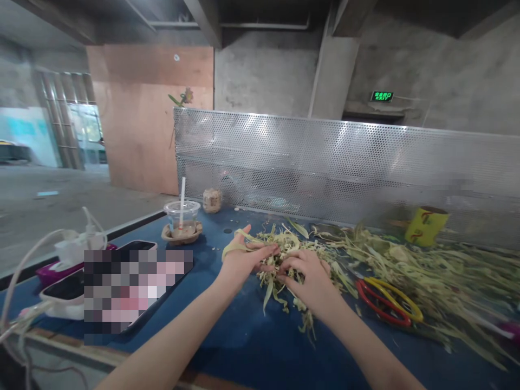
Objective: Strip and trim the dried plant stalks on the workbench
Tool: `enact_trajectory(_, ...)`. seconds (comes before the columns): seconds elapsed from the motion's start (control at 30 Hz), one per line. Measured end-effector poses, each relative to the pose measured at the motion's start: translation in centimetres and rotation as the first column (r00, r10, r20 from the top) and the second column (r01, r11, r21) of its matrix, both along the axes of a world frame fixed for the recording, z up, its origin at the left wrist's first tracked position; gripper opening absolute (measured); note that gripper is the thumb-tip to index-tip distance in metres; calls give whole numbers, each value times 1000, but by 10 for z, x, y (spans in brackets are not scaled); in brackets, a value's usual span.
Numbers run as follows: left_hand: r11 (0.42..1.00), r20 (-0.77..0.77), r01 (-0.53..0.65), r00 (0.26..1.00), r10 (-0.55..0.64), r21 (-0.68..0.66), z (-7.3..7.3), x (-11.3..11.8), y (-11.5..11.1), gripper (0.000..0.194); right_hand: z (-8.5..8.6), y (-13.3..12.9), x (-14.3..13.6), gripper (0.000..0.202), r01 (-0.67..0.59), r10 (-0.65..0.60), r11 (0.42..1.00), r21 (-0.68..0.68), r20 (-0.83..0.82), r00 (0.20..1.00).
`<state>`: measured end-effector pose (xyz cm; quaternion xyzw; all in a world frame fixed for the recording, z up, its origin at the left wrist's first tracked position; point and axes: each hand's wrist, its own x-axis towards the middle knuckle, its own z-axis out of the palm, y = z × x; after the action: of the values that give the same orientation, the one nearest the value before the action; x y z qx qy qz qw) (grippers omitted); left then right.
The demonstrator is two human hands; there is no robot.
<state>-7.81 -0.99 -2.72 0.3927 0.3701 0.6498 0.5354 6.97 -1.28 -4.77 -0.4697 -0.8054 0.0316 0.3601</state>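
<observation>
Far out to the left of your left hand (240, 262), a white cable (14, 281) loops near a purple power strip (44, 275) with a white plug (79, 248) on it. Closer in on that side lie a pale-rimmed device (65, 287) and a flat device (140, 292) whose screen is blurred out. Just beyond your left hand and to its left, a clear cup (182, 222) with a straw (182, 203) stands in a cardboard holder (169, 234); a small jar-like object (212, 201) is farther back.

Your left hand reaches into the pile of dried plants (296, 241), thumb spread away from the fingers, with a yellow-green strip (232, 249) across it. The pile is on the blue table (280, 352), under and between your fingertips and spreading beyond them. Your right hand touches its near side with curled fingers; you can't tell from here whether either hand is pinching a piece.

Right of your right hand lie scissors (382, 310) with one red and one yellow handle. Past them on that side spread long leafy stalks (439, 276), with a yellow roll (424, 226) upright behind.
</observation>
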Motion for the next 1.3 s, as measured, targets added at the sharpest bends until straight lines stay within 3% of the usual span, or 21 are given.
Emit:
enact_trajectory(0.1, 1000, -21, -11, 1000, 11, -2, -1, 1, 0, 89, -6, 1, 1, 8, 86, -87, 994, 72, 11, 996)
enact_trajectory(0.2, 998, -16, 30, 999, -31, -52, 0, 3, -1, 83, -14, 4, -3, 25, 126, -131, 982, 143, 31, 991)
enact_trajectory(0.37, 999, -58, -3, 998, 1, -39, 1, 2, 0, 84, -13, 3, -4, 12, 130, -141, 970, 207, 37, 989)
enact_trajectory(0.47, 998, -195, -46, 979, 51, 35, 1, -2, 2, 90, -1, -1, 5, 12, 66, -88, 943, 325, 51, 995)
enact_trajectory(0.53, 996, -283, -48, 957, 69, 80, -1, -5, 4, 91, 8, -4, 11, 16, -49, 4, 931, 361, 123, 992)
enact_trajectory(0.63, 994, -361, -25, 930, 61, 102, -5, -7, 6, 91, 16, -7, 15, 19, -220, 168, 954, 205, 245, 955)
enact_trajectory(0.8, 989, -509, -19, 856, 91, 145, -10, -9, 8, 91, 20, -11, 16, 21, -178, 161, 983, 35, 293, 943)
enact_trajectory(0.93, 984, -587, -13, 801, 118, 180, -14, -9, 11, 86, 26, -15, 23, 28, -251, 255, 967, -52, 288, 923)
enact_trajectory(1.03, 984, -625, -3, 773, 114, 176, -17, -8, 14, 86, 30, -13, 28, 28, -298, 314, 949, -105, 208, 926)
enact_trajectory(1.17, 986, -658, 27, 747, 89, 164, -17, -6, 11, 82, 24, 2, 32, 38, -479, 471, 835, -271, -97, 876)
enact_trajectory(1.3, 968, -693, 31, 704, 155, 249, -11, -4, 2, 68, 15, 17, 29, 40, -579, 337, 717, -389, -533, 776)
